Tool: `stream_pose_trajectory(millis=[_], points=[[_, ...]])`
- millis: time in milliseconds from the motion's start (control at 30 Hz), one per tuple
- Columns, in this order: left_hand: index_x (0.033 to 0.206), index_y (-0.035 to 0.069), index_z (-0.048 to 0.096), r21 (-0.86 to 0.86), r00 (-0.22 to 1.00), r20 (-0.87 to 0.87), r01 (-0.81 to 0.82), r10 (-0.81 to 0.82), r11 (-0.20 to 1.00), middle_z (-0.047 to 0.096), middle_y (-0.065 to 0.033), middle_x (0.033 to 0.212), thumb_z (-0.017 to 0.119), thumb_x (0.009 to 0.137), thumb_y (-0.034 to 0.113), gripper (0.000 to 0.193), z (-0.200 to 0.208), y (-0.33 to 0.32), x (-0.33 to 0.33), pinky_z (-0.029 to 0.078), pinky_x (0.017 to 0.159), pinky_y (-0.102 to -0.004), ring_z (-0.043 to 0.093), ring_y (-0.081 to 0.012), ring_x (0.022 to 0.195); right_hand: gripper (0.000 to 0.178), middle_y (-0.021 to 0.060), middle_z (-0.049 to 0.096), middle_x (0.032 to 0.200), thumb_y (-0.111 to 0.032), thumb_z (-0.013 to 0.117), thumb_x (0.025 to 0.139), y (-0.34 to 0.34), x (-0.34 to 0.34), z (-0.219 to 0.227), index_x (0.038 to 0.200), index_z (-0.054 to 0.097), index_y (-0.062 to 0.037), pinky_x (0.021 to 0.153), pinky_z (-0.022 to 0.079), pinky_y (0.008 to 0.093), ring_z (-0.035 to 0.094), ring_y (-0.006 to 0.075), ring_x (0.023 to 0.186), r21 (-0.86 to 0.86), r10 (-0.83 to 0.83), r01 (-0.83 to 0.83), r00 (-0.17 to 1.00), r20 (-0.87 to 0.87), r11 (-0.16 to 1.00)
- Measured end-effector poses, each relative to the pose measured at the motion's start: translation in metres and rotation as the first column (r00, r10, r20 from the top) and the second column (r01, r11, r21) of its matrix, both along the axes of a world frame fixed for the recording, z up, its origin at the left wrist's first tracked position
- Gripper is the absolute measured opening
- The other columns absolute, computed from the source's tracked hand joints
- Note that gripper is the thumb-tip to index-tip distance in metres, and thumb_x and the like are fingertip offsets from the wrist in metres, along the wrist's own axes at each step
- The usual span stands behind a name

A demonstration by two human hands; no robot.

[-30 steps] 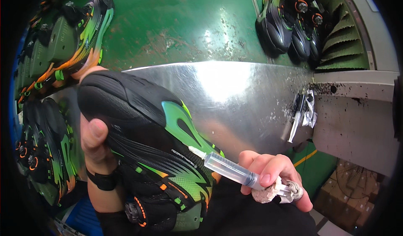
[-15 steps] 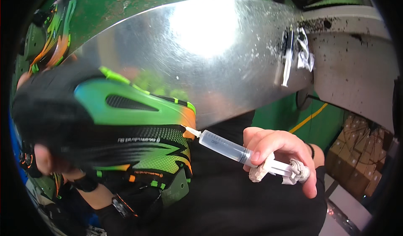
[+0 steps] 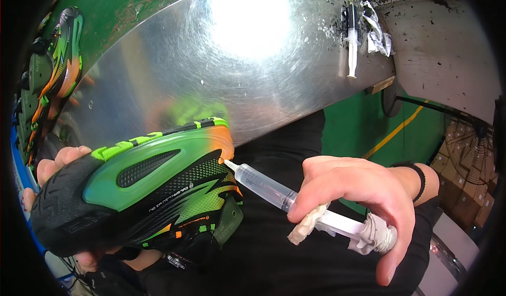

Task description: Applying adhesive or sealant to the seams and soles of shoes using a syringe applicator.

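My right hand [image 3: 358, 190] is closed round a clear syringe [image 3: 263, 186]: the fingers [image 3: 316, 188] curl over its barrel, and the far end of the plunger [image 3: 377, 234], wrapped in white tape, sits under the heel of my palm. The syringe's fine tip touches the shoe [image 3: 153, 190] just ahead of those fingers, at the orange end where the sole meets the black and green side.

My left hand [image 3: 52, 164] cradles that shoe from its far, dark end; the fingers wrap behind it, mostly hidden, so I can only say they are closed on it. The shoe lies on its side, sole toward the tabletop, held up over my lap.

To do this well, I judge I should keep the tip right in the seam, press the plunger gently and evenly, and hold the shoe steady with the left so nothing smears onto the green panel.

Beyond both hands lies the shiny metal tabletop [image 3: 211, 85]. Well past my right fingers, a second syringe [image 3: 351, 37] rests there beside a crumpled rag [image 3: 377, 30]. Past my left fingers, more shoes [image 3: 58, 64] are lined up.
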State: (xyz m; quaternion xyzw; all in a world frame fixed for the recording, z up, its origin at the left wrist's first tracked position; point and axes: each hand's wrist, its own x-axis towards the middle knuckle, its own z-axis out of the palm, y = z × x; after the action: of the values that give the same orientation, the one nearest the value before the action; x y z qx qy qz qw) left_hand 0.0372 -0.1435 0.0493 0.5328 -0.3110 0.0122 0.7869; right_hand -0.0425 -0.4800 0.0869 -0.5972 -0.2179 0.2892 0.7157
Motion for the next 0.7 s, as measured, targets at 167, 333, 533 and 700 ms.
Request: stream_pose_trajectory(millis=[167,333,533,700], points=[[0.136,0.004,0.034,-0.151,0.999,-0.009,0.037,-0.039,0.988,0.038,-0.0199,0.109,0.07,0.068,0.058,0.093,-0.003,-0.008,0.001,0.044,0.088,-0.051,0.044,-0.0354,0.102,0.095,0.0117,0.065,0.107,-0.059,0.081,0.059,0.003,0.003,0.008,0.124,0.053,0.0046,0.067,0.036,0.0298,0.055,0.0197,0.082,-0.009,0.013,-0.013,1.0,-0.021,1.0],[0.134,0.004,0.038,-0.188,0.995,-0.076,0.053,-0.068,0.981,0.041,-0.0171,0.109,0.07,0.07,0.056,0.088,-0.01,0.013,0.003,0.044,0.089,-0.0485,0.046,-0.0333,0.102,0.094,0.0127,0.064,0.105,-0.061,0.08,0.06,0.004,-0.001,0.005,0.122,0.054,0.0053,0.066,0.036,0.0302,0.054,0.0204,0.081,0.004,-0.001,0.001,1.0,0.004,1.0],[0.132,0.005,0.043,-0.211,0.918,-0.395,-0.045,-0.043,0.977,0.048,-0.0144,0.112,0.068,0.077,0.051,0.076,-0.026,0.073,0.0,0.045,0.091,-0.0453,0.05,-0.0308,0.105,0.094,0.0123,0.064,0.103,-0.068,0.074,0.064,0.014,-0.009,-0.026,0.121,0.054,0.0047,0.068,0.034,0.029,0.051,0.018,0.082,0.165,-0.145,0.144,0.989,-0.006,0.976],[0.13,0.005,0.047,-0.259,0.776,-0.625,-0.101,-0.087,0.96,0.054,-0.0121,0.115,0.065,0.082,0.046,0.066,-0.046,0.105,0.01,0.046,0.092,-0.0426,0.054,-0.0288,0.108,0.11,0.0154,0.048,0.12,-0.06,0.082,0.06,0.02,-0.011,-0.062,0.132,0.039,0.0102,0.087,0.04,0.031,0.051,0.0217,0.105,0.513,-0.033,0.088,0.993,-0.115,0.854]])
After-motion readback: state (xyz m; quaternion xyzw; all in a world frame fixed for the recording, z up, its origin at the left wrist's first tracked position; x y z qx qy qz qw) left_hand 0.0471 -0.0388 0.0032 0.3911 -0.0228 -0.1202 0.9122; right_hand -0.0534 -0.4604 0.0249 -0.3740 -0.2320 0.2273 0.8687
